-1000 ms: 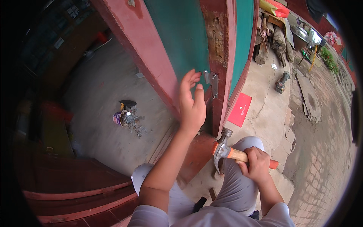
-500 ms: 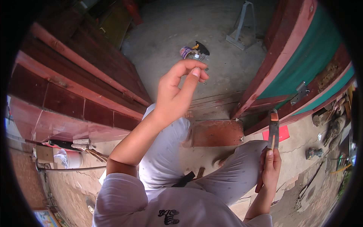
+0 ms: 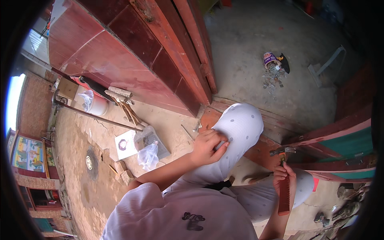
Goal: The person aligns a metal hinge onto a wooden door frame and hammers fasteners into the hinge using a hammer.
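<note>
My right hand (image 3: 281,176) is wrapped round a claw hammer (image 3: 284,196) with a dark metal head and a red handle, held upright above my right thigh. Over my left knee, my left hand (image 3: 208,147) has its fingers curled and the thumb against them. Whatever may be pinched there is too small to make out. Beyond the doorway sill, a purple-and-white tub (image 3: 269,58) lies tipped over on the grey floor. Small metal pieces (image 3: 274,78) spill from its mouth. A black and yellow object (image 3: 284,62) lies beside it.
Dark red door frames (image 3: 176,52) stand at left, with a green door panel (image 3: 352,142) at right. A clear plastic box (image 3: 160,148), a long-handled tool (image 3: 96,116), wooden sticks (image 3: 128,110) and a white bucket (image 3: 98,105) are on the left. Inside is a metal stand (image 3: 326,66).
My view has swung left. My left hand has come down from in front of the doorway to over my left knee. The hammer remains in my right hand.
</note>
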Tool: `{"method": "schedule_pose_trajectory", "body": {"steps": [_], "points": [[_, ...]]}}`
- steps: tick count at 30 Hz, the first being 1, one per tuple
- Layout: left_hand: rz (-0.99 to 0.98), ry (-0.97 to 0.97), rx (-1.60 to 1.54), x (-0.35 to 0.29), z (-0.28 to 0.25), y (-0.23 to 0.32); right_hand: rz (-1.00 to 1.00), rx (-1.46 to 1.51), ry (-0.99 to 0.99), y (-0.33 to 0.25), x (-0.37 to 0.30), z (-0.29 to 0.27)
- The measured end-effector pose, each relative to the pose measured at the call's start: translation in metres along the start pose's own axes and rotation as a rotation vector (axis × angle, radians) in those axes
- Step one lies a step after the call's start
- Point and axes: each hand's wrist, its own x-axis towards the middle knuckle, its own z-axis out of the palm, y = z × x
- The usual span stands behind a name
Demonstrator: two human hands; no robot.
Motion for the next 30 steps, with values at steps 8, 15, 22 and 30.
{"method": "schedule_pose_trajectory", "body": {"steps": [8,15,22,30], "points": [[0.014,-0.068,-0.234,0.009,0.004,-0.021,-0.086,-0.086,0.233,0.008,0.043,-0.035],[0.023,-0.08,-0.484,0.002,0.002,-0.034,-0.258,-0.767,0.492,0.06,0.114,-0.018],[-0.723,-0.333,-0.029,-0.15,0.04,-0.202,-0.182,-0.882,0.568,0.06,0.164,-0.038],[-1.919,-0.324,-0.227,-0.297,0.08,-0.284,-0.154,-0.847,0.674,0.048,0.158,-0.068]]}}
